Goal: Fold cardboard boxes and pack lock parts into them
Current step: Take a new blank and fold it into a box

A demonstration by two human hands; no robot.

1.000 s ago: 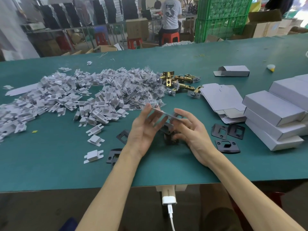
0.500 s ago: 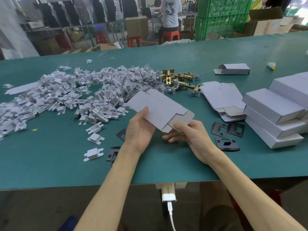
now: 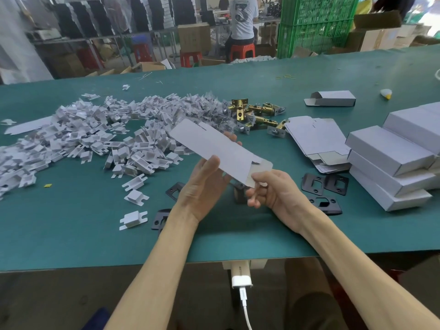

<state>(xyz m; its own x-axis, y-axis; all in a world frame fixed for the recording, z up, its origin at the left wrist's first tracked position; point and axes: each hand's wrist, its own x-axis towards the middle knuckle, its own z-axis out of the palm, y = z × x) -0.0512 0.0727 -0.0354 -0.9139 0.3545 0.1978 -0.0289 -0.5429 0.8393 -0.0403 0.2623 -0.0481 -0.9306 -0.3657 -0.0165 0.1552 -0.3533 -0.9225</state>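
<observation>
Diagonally far-left to near-right, flat carton (image 3: 214, 144) gripped by left hand (image 3: 202, 191), pinched by right hand (image 3: 278, 194).

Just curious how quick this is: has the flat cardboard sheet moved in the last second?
Yes. The cardboard sheet, edge-on before, now shows its face, and its far end has shifted toward the white pile, judged against the black plates.

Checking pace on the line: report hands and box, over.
Left hand, right hand both gripping flat box blank above the table. Box not yet formed. Black strike plates underneath, nothing blocking.
</observation>
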